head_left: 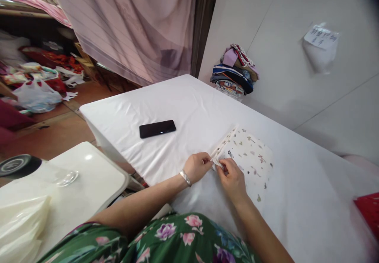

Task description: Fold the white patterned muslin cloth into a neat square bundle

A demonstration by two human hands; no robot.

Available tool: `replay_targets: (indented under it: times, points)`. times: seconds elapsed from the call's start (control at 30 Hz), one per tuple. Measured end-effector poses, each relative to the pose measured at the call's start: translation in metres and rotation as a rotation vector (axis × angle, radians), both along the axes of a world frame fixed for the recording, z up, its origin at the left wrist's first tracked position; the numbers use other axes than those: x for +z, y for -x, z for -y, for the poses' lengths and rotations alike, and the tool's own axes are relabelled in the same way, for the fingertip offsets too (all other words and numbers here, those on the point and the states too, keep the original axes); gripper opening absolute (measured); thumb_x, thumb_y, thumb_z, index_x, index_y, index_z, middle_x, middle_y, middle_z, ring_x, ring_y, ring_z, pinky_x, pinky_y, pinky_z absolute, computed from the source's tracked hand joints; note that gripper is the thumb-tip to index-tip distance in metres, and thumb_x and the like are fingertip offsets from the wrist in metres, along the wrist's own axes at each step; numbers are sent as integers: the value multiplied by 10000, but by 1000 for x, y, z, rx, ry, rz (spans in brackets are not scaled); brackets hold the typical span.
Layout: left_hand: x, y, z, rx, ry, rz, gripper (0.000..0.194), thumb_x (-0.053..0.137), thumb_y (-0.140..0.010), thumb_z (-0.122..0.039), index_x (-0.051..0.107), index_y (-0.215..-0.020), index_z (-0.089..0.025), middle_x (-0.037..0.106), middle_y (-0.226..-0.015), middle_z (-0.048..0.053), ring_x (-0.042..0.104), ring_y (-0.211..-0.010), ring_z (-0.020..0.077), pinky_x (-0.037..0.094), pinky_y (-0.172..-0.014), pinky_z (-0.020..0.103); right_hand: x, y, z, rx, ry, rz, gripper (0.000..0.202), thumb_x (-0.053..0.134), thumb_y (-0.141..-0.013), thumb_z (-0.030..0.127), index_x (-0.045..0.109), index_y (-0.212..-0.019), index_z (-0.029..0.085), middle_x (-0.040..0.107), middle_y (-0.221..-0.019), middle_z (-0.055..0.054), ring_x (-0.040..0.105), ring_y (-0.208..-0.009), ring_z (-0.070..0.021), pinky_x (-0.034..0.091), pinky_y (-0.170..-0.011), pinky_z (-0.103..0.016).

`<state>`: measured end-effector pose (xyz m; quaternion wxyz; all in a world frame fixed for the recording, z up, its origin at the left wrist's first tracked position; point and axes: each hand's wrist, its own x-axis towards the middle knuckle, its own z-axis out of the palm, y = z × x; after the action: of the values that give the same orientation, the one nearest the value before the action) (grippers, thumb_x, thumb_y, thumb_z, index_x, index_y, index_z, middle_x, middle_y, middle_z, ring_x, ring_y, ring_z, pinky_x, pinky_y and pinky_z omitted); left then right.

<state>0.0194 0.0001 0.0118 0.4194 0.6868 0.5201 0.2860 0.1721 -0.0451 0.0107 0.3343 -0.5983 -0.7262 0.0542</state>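
Observation:
A small folded white cloth with tiny printed figures [248,156] lies on the white-covered table [189,105]. My left hand [197,167], with a silver bracelet at the wrist, pinches the cloth's near-left corner. My right hand [232,178] grips the same corner right beside it, fingers closed on the fabric edge. Both hands meet at the cloth's left edge.
A black phone [157,128] lies on the table to the left. A stack of folded clothes [235,73] sits at the far edge against the wall. A red item [368,211] is at the right edge. A white side table [89,176] with a glass lid [66,176] stands at left.

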Motion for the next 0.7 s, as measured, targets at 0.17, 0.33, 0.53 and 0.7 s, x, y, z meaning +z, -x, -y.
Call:
replay_targets:
  times: [0.17, 0.33, 0.53, 0.7]
  points:
    - [-2, -8, -4, 71, 538, 437, 89, 564, -710, -217, 519, -688, -143, 564, -562, -23, 589, -465, 104, 396, -385, 162, -3, -1, 0, 23, 14, 15, 100, 445, -818, 211, 536, -860, 199, 550, -788, -25, 517, -740, -145, 407, -673, -255]
    - [-3, -7, -1, 64, 613, 589, 204, 615, -699, -322, 567, -754, -131, 604, -642, 4, 590, -475, 108, 426, -386, 185, -1, 1, -1, 63, 38, 6, 103, 437, -816, 208, 531, -859, 200, 554, -798, -30, 510, -745, -149, 401, -682, -262]
    - [-10, -8, 0, 38, 569, 638, 219, 642, -668, -326, 572, -740, -131, 626, -644, 9, 572, -476, 96, 409, -392, 180, 1, -2, -5, 40, 150, -141, 123, 502, -798, 315, 524, -806, 195, 514, -698, 8, 465, -614, -118, 396, -592, -245]
    - [-12, -8, 0, 27, 549, 654, 254, 658, -647, -362, 607, -744, -132, 636, -686, 6, 558, -481, 79, 394, -397, 173, -2, -4, -9, -41, 237, -231, 220, 553, -768, 408, 523, -769, 191, 502, -635, 34, 452, -562, -108, 388, -553, -242]
